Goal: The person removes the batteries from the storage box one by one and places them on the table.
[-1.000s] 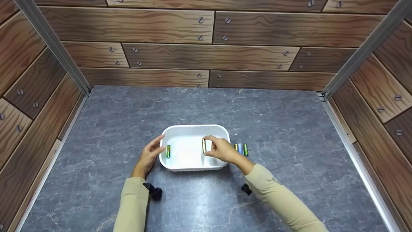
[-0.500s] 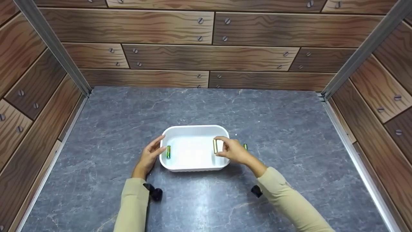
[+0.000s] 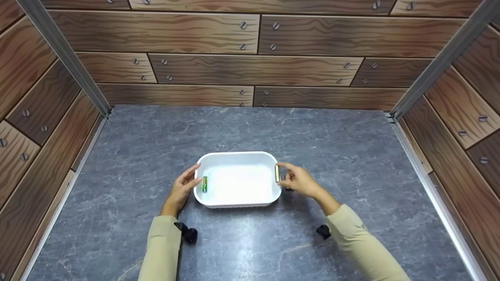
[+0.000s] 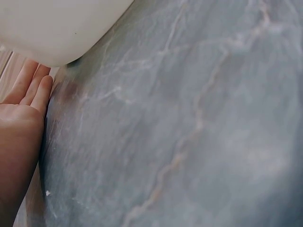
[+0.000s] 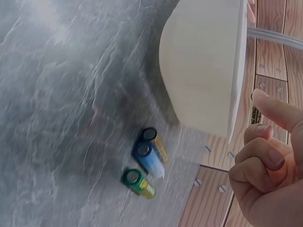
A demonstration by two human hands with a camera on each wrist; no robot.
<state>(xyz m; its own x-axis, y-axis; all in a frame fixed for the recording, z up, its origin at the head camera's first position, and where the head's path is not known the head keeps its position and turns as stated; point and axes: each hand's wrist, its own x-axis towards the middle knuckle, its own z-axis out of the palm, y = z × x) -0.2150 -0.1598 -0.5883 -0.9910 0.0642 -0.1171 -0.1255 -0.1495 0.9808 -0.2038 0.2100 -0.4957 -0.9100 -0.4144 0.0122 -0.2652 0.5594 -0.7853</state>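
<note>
Above the white tub's rim (image 3: 236, 205), the right grip (image 3: 299, 181) pinches a battery (image 3: 277, 174).

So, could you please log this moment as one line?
left hand: touches left end of white tub; right hand: pinches gold battery at tub's right end; in tub: green battery; outside tub: three batteries

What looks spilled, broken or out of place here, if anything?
Nothing stands out: the white tub is upright with a green battery inside; the right hand pinches another battery; three more batteries sit beside the tub. No spill or damage shows.
</note>
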